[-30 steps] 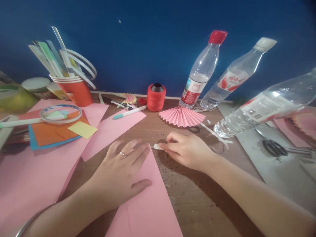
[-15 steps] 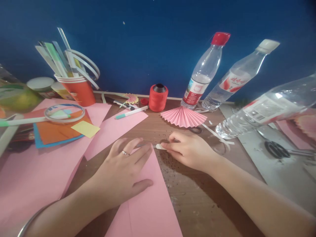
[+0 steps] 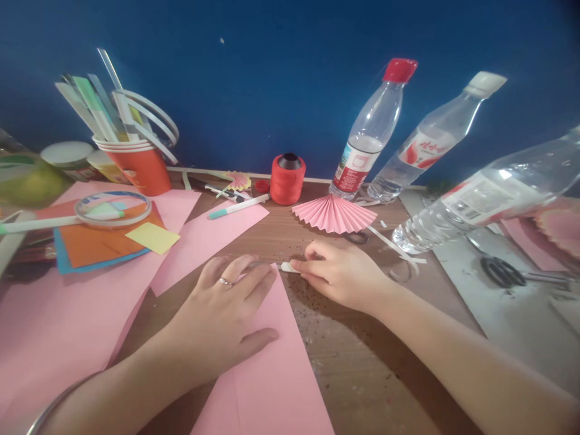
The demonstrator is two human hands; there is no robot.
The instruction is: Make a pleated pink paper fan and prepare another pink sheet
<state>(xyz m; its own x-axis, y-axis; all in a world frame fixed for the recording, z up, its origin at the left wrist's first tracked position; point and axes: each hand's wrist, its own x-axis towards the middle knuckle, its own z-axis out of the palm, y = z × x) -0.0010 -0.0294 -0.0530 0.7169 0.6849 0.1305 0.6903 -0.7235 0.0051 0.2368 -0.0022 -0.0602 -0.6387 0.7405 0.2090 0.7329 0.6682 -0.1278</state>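
Note:
My left hand (image 3: 231, 320) lies spread over a pink paper sheet (image 3: 276, 374), its fingertips near the sheet's far corner. Just past that corner, my right hand (image 3: 342, 275) pinches a small white strip-like piece (image 3: 287, 267). A thin greyish length runs from this piece toward my left fingertips; its exact kind is unclear, and part is hidden behind the fingers. Behind my right hand stands a pleated pink paper fan (image 3: 335, 214). Small dark specks lie on the wooden table (image 3: 357, 380) under and around my right hand.
Three plastic bottles (image 3: 362, 145) stand at the back and right, near black-handled scissors (image 3: 501, 272). A red thread spool (image 3: 287, 180) and a marker (image 3: 238, 206) lie centrally. At left are a red paper cup (image 3: 140, 169), a tape roll (image 3: 113, 222) and more pink paper (image 3: 58, 338).
The whole view has shifted slightly, so everything appears a little further left. Both hands keep nearly the same pose, and the right hand still pinches the white piece.

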